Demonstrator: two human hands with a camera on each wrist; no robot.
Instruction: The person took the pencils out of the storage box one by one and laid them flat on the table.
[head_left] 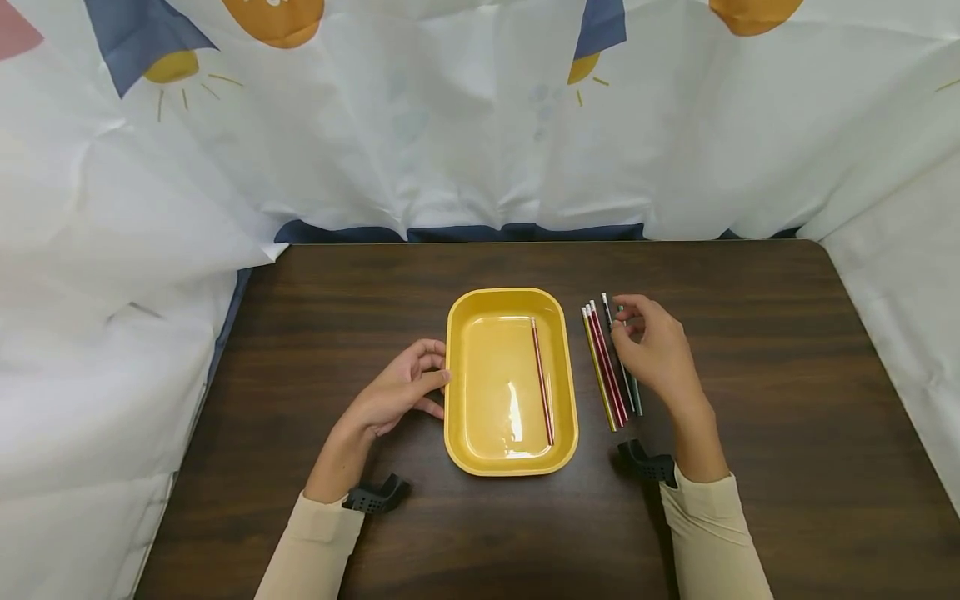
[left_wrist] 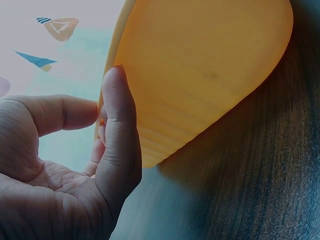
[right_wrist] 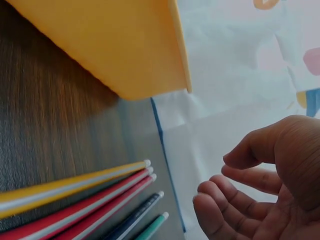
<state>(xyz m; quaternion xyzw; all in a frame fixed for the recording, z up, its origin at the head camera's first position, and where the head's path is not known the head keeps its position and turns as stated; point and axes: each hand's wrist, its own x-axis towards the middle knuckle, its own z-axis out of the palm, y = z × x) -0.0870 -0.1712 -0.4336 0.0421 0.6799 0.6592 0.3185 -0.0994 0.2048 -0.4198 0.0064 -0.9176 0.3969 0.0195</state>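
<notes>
A yellow tray stands on the table, with a red pencil lying lengthwise inside it on the right. My left hand pinches the tray's left rim between thumb and fingers; the left wrist view shows the thumb and fingers at the rim. To the tray's right lies a row of several pencils: a yellow pencil, two red pencils, a dark pencil and a green pencil. Above their far ends my right hand hovers, fingers loosely bent, holding nothing.
The dark wooden table reaches past both forearms. A white patterned curtain hangs along its far edge and both sides. Each wrist wears a black camera mount.
</notes>
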